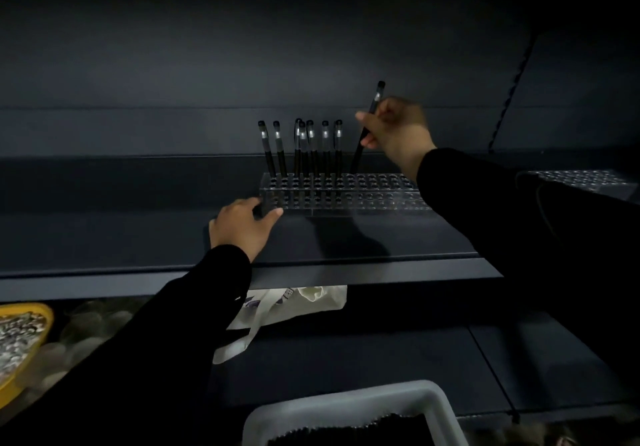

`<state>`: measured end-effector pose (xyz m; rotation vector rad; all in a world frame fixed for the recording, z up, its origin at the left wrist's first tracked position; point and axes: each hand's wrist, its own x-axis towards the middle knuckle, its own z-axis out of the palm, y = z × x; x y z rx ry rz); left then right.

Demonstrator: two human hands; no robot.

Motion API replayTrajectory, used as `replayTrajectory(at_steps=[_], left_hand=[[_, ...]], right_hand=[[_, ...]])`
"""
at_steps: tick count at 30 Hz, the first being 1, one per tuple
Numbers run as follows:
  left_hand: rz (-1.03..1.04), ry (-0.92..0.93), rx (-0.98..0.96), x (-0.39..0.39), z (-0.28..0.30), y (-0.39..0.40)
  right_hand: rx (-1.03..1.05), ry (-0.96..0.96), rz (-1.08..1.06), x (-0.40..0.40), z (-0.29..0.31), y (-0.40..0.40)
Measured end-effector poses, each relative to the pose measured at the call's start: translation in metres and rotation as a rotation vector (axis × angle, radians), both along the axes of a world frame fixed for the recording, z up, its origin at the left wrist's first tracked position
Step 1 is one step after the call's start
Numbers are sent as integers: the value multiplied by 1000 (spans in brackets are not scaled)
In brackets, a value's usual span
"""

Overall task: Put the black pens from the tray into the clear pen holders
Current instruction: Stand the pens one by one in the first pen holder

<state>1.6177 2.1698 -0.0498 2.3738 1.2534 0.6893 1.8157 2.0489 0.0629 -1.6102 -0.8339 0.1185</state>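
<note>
A black pen (367, 126) is pinched in the grip of the right hand (394, 130), fingers curled round the upper half of its barrel. The pen is tilted, cap up and to the right above the knuckles, its lower tip down at the top of the clear pen holder (346, 191), just right of the standing pens (301, 147). Those pens are seen upright in the holder's left half; the holes to the right are unfilled. The holder's left end is steadied by the left hand (242, 227), thumb and fingers curled against its corner. The holder is set on a dark shelf (346, 237). Lower down, at the bottom edge, a grey tray (353, 400) with dark contents is seen.
</note>
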Motion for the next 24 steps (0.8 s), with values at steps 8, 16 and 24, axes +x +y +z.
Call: replayTrajectory(at_steps=[8,16,24], left_hand=[[33,-43,-16,1,1,2],[42,-66,-46,1,-1,5],[-29,-179,-108,-7,0,-2]], right_hand=[[-183,-34,52,-5,-22,7],[-219,-15,81,-3,-37,6],[-209,-74,-31,-15,-35,-19]])
